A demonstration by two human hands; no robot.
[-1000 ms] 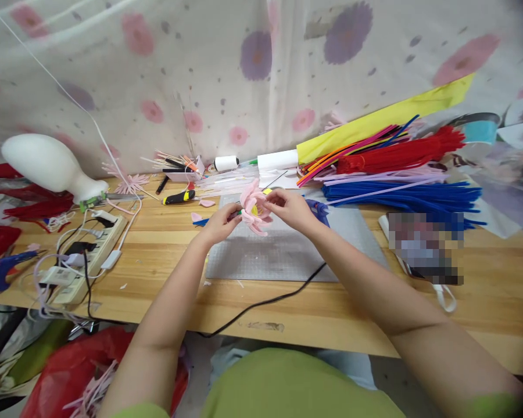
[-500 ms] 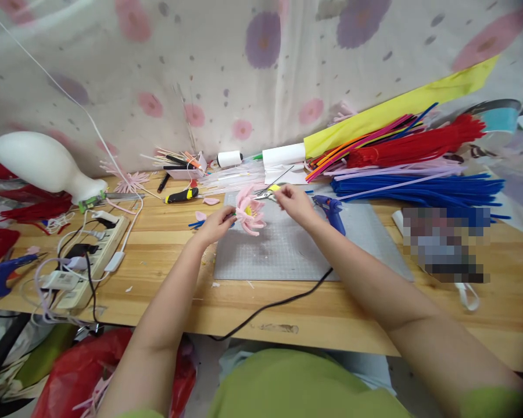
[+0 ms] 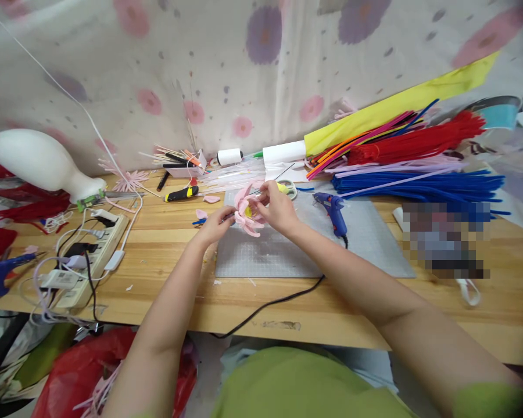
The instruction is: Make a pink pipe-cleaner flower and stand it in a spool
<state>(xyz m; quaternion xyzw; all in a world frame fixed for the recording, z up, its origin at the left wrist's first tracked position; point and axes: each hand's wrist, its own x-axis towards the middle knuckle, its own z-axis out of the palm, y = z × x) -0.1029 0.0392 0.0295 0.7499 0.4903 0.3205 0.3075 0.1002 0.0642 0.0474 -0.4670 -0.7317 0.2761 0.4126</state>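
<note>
Flower [image 3: 246,223], pink petals with yellow center, is held up over the left part of the gray mat [image 3: 283,258]. Its base is pinched from the left by the left hand [image 3: 218,225], thumb and fingers closed on it. Petals on its right side are touched by the fingertips of the right hand [image 3: 275,208]; whether a petal is gripped there cannot be told. Scissors [image 3: 290,188] are seen just behind the right hand, partly hidden by it. Blue glue gun [image 3: 332,213] is laid on the mat, right of the right hand. Black cable [image 3: 265,305] is run across the front of the wooden table [image 3: 157,290]. Cutter [image 3: 181,194], yellow and black, is placed behind and left of the flower, with a loose pink petal [image 3: 211,199] near it. White spool [image 3: 230,157] and paper roll [image 3: 283,152] are lined up at the back. Red stems [image 3: 418,142] and blue stems [image 3: 418,187] are stacked back right. White head form [image 3: 35,157] is laid tilted at far left, power strip [image 3: 93,264] in front of it.
</note>
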